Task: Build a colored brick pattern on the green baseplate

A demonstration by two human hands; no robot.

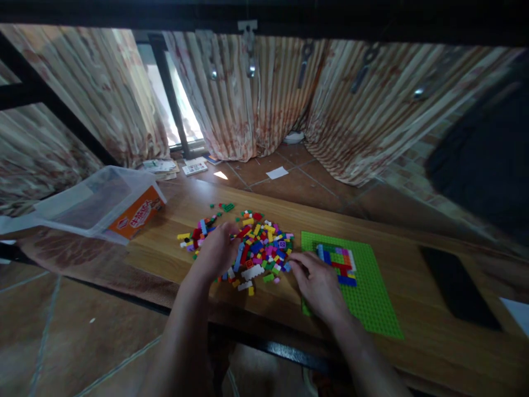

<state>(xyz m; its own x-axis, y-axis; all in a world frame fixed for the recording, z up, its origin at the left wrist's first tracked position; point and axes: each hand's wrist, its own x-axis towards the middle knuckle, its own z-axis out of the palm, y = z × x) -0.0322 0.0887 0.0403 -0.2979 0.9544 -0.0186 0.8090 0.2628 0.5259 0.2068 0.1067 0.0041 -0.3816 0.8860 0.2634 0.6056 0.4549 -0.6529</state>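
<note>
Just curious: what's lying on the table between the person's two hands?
In the head view, the pile of loose coloured bricks lies between the left hand and right hand.

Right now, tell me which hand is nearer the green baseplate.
Right. The right hand rests on the green baseplate at its left edge, beside the small build. The left hand is off to the left, in the brick pile.

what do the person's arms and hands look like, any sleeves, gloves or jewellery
Both forearms are bare as far as the picture shows, with no sleeve in view. The left hand and right hand wear no gloves. No watch, bracelet or ring can be seen, though the light is dim and the fingers are too small to rule out a thin ring.
</note>
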